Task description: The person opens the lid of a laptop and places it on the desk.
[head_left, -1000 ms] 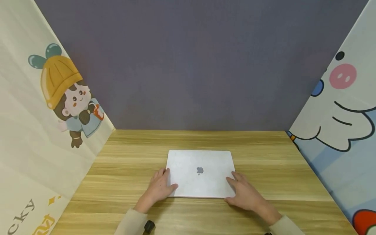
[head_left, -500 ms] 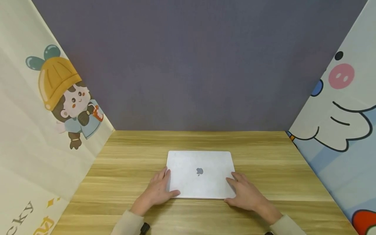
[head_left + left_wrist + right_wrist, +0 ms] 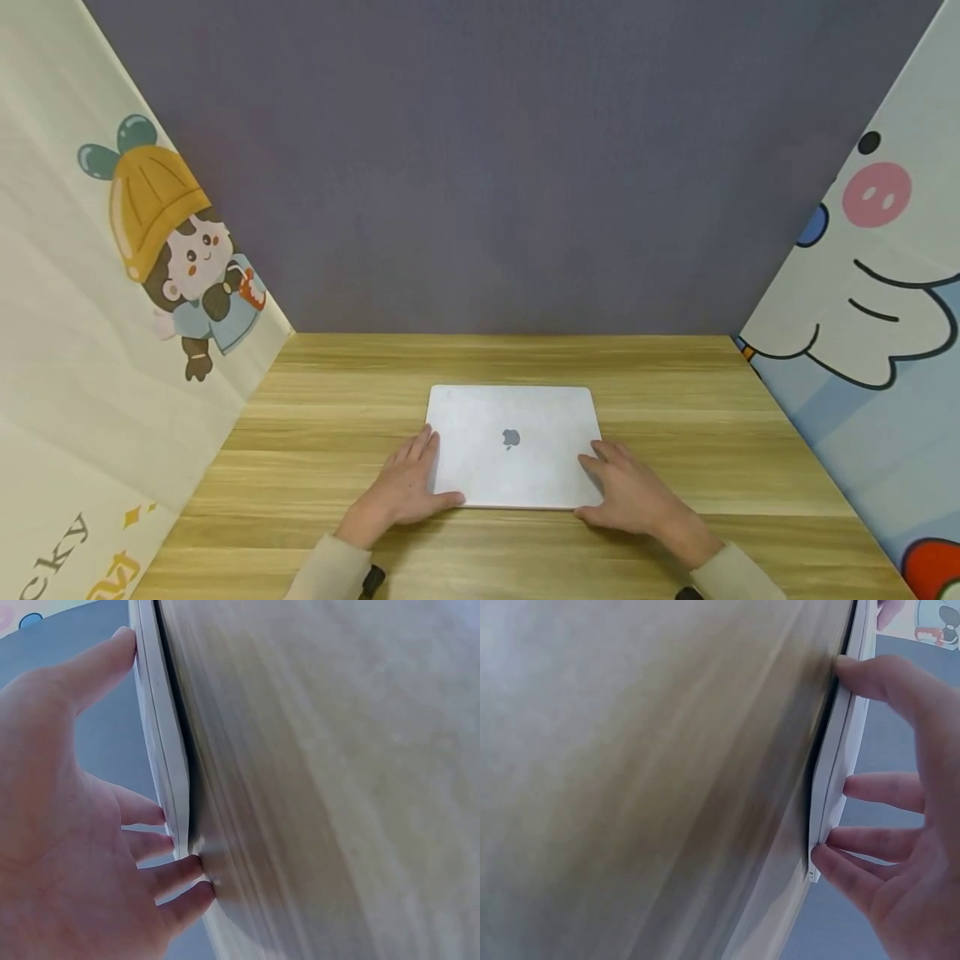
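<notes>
A closed silver laptop with a dark apple logo lies flat on the wooden table, its long edge facing the person. At its left front corner, my left hand touches the side with extended fingers, its thumb along the front edge. In the left wrist view, the fingertips of the left hand meet the laptop's thin edge, two of them reaching the tabletop. My right hand spans the right front corner. Seen from the right wrist, its thumb is at the front edge and relaxed fingertips rest against the side.
The wooden table ends at a dark grey panel behind. A cream cartoon-print sheet borders it on the left, a blue and white one on the right. A dark wrist strap shows near the left sleeve.
My left thumb has slid a little to the right along the front edge, and the left fingers lie straighter along the side. The laptop and right hand hold nearly the same place.
</notes>
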`<state>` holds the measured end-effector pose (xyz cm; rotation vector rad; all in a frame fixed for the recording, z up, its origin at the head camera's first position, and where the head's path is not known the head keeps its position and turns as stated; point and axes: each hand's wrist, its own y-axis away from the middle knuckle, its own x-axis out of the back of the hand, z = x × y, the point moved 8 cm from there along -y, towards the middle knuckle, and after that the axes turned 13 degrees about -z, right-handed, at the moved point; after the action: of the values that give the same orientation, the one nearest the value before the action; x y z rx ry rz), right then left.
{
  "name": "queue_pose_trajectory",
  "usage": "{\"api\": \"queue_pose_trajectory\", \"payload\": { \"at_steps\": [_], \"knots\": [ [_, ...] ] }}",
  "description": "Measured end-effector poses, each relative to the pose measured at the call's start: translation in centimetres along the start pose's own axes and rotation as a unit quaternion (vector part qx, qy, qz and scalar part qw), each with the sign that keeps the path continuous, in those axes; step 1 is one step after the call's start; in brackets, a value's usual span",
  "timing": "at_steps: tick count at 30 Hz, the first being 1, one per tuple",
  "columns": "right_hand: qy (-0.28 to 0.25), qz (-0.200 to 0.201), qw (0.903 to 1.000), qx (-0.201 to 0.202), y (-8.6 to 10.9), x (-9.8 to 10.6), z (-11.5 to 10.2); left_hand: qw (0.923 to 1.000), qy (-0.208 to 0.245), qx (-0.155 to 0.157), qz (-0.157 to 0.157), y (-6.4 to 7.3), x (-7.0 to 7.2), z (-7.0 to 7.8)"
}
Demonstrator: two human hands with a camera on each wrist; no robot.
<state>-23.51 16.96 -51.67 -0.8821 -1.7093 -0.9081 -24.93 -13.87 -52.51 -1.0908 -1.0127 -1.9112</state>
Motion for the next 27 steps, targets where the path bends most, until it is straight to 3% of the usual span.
{"api": "queue_pose_trajectory", "payload": {
  "at_steps": [17, 27],
  "knots": [
    [0.014, -0.004, 0.9999, 0.002, -0.1, 0.4, 0.1, 0.9996, 0.026, -0.005, -0.012, 0.1, 0.1, -0.4],
    [0.014, 0.016, 0.9997, 0.009, 0.2, 1.1, 0.1, 0.9988, 0.047, -0.005, -0.014, 0.4, 0.4, -0.4]
  ]
}}
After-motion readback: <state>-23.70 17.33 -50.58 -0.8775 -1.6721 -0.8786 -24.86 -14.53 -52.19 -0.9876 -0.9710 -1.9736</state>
